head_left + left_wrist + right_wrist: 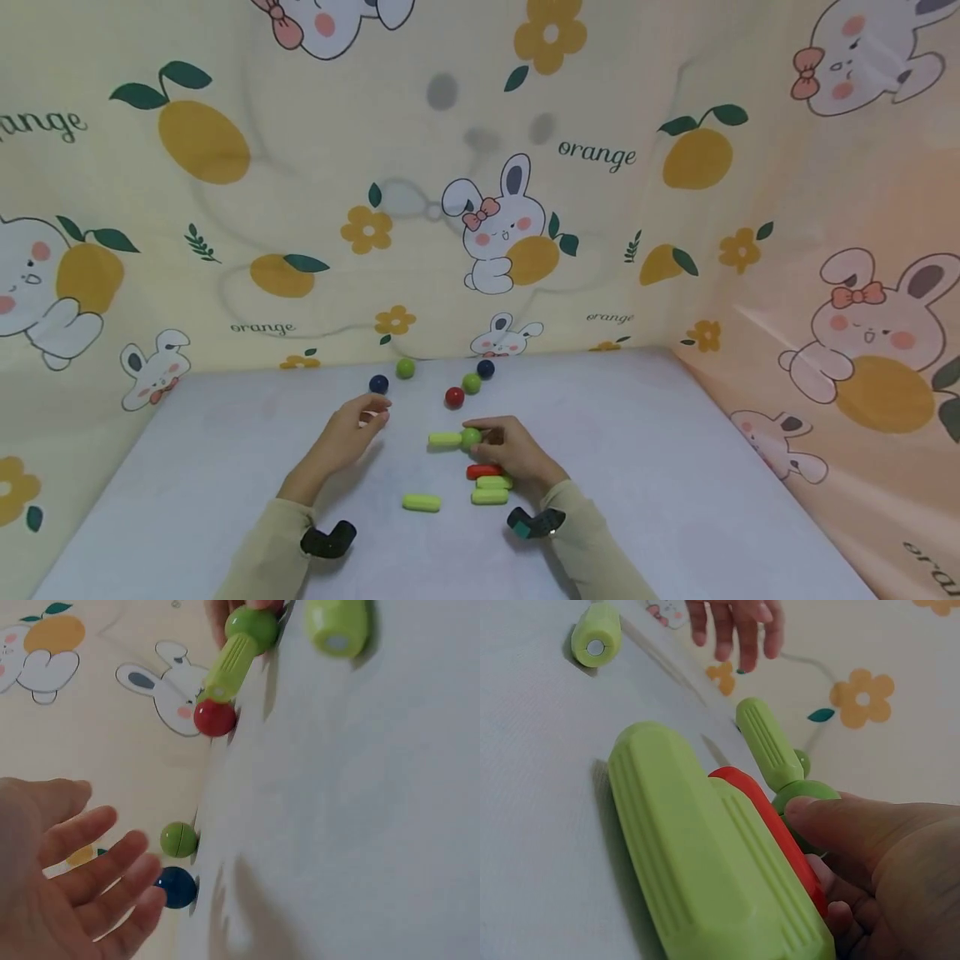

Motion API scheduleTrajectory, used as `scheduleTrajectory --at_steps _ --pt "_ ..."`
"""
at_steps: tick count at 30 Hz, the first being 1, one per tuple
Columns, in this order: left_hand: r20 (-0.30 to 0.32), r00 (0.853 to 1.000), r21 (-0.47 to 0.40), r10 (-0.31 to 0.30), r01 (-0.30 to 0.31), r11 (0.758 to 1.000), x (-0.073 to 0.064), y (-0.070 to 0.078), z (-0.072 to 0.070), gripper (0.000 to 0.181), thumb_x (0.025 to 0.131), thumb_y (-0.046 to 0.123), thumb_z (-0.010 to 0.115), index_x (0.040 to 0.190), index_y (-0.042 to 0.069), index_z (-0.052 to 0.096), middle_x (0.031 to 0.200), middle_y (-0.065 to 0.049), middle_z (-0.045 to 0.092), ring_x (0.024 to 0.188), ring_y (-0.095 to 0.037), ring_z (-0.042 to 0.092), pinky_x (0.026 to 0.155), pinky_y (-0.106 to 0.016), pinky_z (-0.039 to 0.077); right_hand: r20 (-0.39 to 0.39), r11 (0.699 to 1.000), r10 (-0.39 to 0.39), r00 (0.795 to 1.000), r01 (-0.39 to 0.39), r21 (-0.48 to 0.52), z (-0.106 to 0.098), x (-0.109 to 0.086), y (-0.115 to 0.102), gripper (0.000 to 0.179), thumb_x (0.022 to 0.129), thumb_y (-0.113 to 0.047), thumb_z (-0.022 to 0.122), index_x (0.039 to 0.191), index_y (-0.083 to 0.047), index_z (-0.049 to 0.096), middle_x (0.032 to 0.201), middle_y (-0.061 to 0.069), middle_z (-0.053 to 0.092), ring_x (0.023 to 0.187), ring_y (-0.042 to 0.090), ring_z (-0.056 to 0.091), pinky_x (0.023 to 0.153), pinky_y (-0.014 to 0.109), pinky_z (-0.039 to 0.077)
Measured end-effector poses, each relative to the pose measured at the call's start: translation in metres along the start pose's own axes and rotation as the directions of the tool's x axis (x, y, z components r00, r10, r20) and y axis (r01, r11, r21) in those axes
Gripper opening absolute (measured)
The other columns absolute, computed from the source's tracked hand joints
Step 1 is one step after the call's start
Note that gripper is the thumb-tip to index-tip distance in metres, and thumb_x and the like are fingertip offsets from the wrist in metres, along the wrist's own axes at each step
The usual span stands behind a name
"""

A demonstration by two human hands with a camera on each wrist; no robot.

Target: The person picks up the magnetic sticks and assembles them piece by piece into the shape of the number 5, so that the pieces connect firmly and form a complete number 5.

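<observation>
My right hand pinches a green ball between thumb and fingers. A light green ribbed rod is joined to that ball and points left; the right wrist view shows the same rod tilted away from the thumb. My left hand hovers with relaxed fingers and holds nothing, near a dark blue ball. Just under the right hand lie a red rod and two light green rods, side by side. The hand partly covers their right ends.
A single light green rod lies nearer the front. Toward the back wall stand a green ball, a red ball, another green ball and a second dark blue ball. A patterned cloth hangs behind the white table.
</observation>
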State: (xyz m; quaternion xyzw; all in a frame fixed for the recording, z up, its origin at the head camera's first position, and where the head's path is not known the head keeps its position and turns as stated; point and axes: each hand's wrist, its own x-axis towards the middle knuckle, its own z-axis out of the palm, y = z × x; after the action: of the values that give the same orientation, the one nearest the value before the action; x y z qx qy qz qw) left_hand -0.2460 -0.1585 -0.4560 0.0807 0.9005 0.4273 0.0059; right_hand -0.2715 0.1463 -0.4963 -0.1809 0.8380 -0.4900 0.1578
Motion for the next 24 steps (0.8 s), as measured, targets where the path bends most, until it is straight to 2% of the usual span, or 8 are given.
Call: scheduleTrajectory --at_steps 5,9,14,17,19,24 --pt "-0.063 0.998 -0.020 0.000 -0.001 1.000 0.016 -0.009 -0.008 0.035 0.105 0.017 0.052 0.136 0.001 0.056 0.138 -0.022 0.059 0.122 -0.038 0.060 0.101 -0.052 0.052 -0.002 1.000 0.007 1.000 -0.007 0.002 0.000 -0.001 -0.002 0.039 0.095 -0.013 0.069 0.135 -0.015 0.066 0.111 0.005 0.068 0.092 0.019 0.055 0.076 0.024 0.050" --pt "-0.107 0.994 -0.062 -0.020 0.013 0.998 0.028 -0.017 -0.011 0.037 0.104 0.014 0.051 0.139 0.000 0.052 0.144 -0.023 0.054 0.124 -0.040 0.058 0.100 -0.051 0.052 -0.001 1.000 0.002 1.000 -0.002 0.007 -0.001 -0.002 -0.003 0.039 0.095 -0.013 0.068 0.135 -0.014 0.066 0.113 0.004 0.069 0.093 0.019 0.056 0.077 0.025 0.051" --pt "-0.151 0.985 -0.109 -0.081 0.065 0.992 0.044 -0.025 -0.009 0.040 0.104 0.013 0.050 0.143 0.001 0.049 0.150 -0.025 0.047 0.127 -0.042 0.055 0.102 -0.052 0.051 0.004 1.000 0.000 1.000 0.000 0.002 -0.002 -0.001 -0.003 0.040 0.096 -0.013 0.068 0.135 -0.014 0.066 0.111 0.004 0.068 0.092 0.019 0.056 0.076 0.024 0.051" --pt "-0.139 0.982 -0.119 -0.126 0.110 0.987 0.052 -0.031 -0.007 0.044 0.104 0.013 0.049 0.147 0.003 0.046 0.150 -0.027 0.046 0.128 -0.042 0.055 0.105 -0.054 0.049 0.006 1.000 0.009 1.000 -0.009 0.008 -0.002 0.000 -0.002 0.040 0.095 -0.013 0.069 0.135 -0.015 0.066 0.113 0.004 0.068 0.093 0.019 0.056 0.077 0.024 0.051" --pt "-0.110 0.983 -0.107 -0.146 0.135 0.985 0.057 -0.034 -0.005 0.047 0.104 0.014 0.048 0.150 0.005 0.042 0.150 -0.027 0.046 0.129 -0.042 0.054 0.107 -0.055 0.047 0.008 1.000 0.011 1.000 -0.011 0.011 -0.002 0.000 -0.002 0.040 0.095 -0.014 0.069 0.135 -0.016 0.066 0.111 0.004 0.067 0.092 0.020 0.056 0.076 0.024 0.051" --pt "-0.054 0.987 -0.043 -0.153 0.150 0.988 0.064 -0.037 -0.002 0.051 0.104 0.015 0.047 0.154 0.008 0.037 0.151 -0.026 0.044 0.129 -0.041 0.053 0.109 -0.057 0.044 0.008 1.000 0.006 1.000 -0.006 0.015 -0.001 0.000 -0.001 0.040 0.095 -0.016 0.069 0.135 -0.017 0.066 0.102 0.004 0.065 0.091 0.020 0.054 0.072 0.024 0.049"
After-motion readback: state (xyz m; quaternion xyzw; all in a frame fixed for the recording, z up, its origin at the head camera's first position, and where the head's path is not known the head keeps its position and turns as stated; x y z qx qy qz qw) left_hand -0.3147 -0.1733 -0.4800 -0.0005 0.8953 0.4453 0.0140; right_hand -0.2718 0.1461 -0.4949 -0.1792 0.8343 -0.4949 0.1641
